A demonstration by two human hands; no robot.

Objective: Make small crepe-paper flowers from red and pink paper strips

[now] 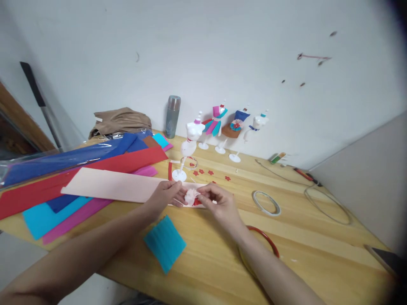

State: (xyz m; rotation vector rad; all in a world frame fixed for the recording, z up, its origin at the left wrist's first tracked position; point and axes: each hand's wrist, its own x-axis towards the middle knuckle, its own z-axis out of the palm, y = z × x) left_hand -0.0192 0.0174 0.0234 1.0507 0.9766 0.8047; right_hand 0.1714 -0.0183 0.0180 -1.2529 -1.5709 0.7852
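Observation:
Between my hands is a gathered piece of pale pink crepe paper [191, 197], ruffled like a flower. My left hand [170, 194] pinches its left side, and my right hand [218, 201] pinches its right edge. Beneath it a bit of red paper [197, 202] shows, partly covered by my fingers. A long folded strip of pale pink crepe paper [114, 184] runs under both hands. Just behind them stands a white mini mannequin [189, 146] with a pink neck band. Small red paper flowers [210, 172] lie scattered on the wood near its base. A teal crepe square [165, 244] rests in front of my left hand.
Three dressed mini mannequins [237, 125] line the wall beside a thermos [172, 116]. Folded red crepe paper [149, 156] and other colours are piled at left, near brown cloth [121, 120]. To the right lie a tape roll [266, 203], a cable [321, 207] and a red-handled tool [305, 175].

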